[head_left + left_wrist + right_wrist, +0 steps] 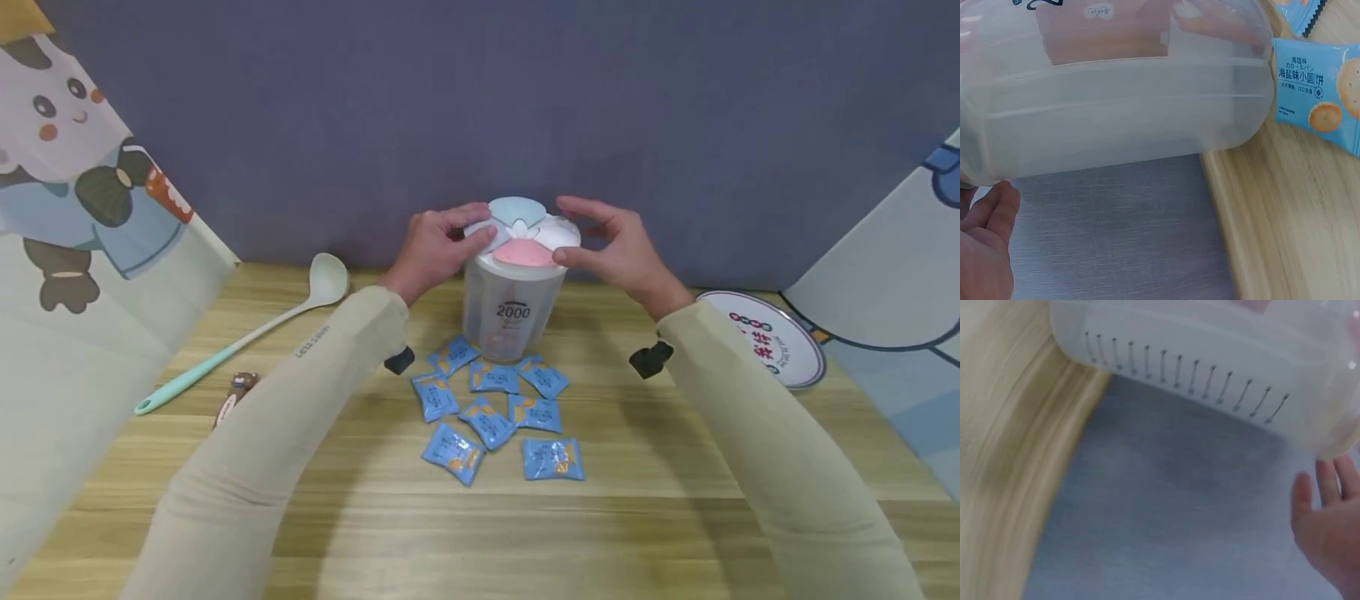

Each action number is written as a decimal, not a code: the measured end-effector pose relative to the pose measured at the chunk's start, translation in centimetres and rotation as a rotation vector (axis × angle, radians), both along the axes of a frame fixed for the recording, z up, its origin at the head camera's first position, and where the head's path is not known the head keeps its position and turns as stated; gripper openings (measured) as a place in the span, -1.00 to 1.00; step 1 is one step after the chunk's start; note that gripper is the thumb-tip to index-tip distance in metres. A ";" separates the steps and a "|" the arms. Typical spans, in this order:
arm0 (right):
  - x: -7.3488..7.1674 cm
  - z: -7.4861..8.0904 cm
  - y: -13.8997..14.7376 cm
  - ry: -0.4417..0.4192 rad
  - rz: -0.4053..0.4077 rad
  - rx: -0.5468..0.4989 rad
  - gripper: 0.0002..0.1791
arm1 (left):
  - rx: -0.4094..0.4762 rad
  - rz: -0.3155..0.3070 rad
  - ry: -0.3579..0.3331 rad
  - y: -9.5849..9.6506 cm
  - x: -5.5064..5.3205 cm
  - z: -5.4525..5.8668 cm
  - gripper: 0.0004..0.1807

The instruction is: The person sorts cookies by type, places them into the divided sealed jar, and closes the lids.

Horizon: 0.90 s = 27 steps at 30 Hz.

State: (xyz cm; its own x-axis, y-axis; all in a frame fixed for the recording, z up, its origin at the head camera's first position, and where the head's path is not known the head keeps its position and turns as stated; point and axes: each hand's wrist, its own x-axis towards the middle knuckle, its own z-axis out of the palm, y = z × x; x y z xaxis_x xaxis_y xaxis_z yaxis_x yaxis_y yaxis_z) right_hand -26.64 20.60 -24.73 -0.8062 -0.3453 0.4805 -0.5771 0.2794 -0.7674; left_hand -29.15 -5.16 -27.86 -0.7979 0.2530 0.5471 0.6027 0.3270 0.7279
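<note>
A clear plastic canister marked 2000 stands upright near the back wall. On top sits its round lid, with pink, pale blue and white petal-like segments. My left hand holds the lid's left side, thumb over the top and fingers toward the back. At the right rim is my right hand, thumb against the edge near the pink segment and forefinger stretched toward the back. The right wrist view shows its fingers spread, a fingertip at the rim. Several blue biscuit packets lie before the canister.
A ladle with a mint handle lies at the left, beside a small brown bear-shaped item partly hidden by my left sleeve. An oval white plate with printed lettering rests at the right. A dark wall rises behind the wooden table.
</note>
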 end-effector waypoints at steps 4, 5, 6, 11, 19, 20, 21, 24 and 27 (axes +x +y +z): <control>-1.0 -0.8 0.9 -0.252 0.118 0.001 0.04 | -0.099 -0.011 -0.030 -0.4 0.6 -0.2 -0.53; -1.3 -1.0 1.1 -0.282 0.151 0.004 0.09 | -0.124 -0.017 -0.045 -0.5 0.8 -0.2 -0.47; -1.5 -1.2 1.2 -0.308 0.182 0.004 0.12 | -0.142 -0.023 -0.063 -0.6 1.1 -0.2 -0.41; -2.2 -1.3 1.6 -0.428 0.279 0.026 0.21 | -0.213 -0.003 -0.202 -0.8 2.6 0.0 0.01; -2.4 -0.9 1.5 -0.491 0.271 0.037 0.11 | -0.300 0.058 -0.279 0.3 3.0 0.3 0.33; -2.4 -0.9 1.5 -0.490 0.262 0.042 0.09 | -0.301 0.063 -0.280 0.4 2.9 0.3 0.33; -2.3 -0.8 1.5 -0.489 0.257 0.043 0.07 | -0.303 0.070 -0.278 0.4 2.9 0.4 0.32; -2.3 -0.8 1.5 -0.478 0.231 0.056 0.04 | -0.307 0.079 -0.256 0.4 2.7 0.5 0.29; -2.2 -0.7 1.6 -0.456 0.203 0.058 0.01 | -0.312 0.071 -0.222 0.2 2.6 0.7 0.26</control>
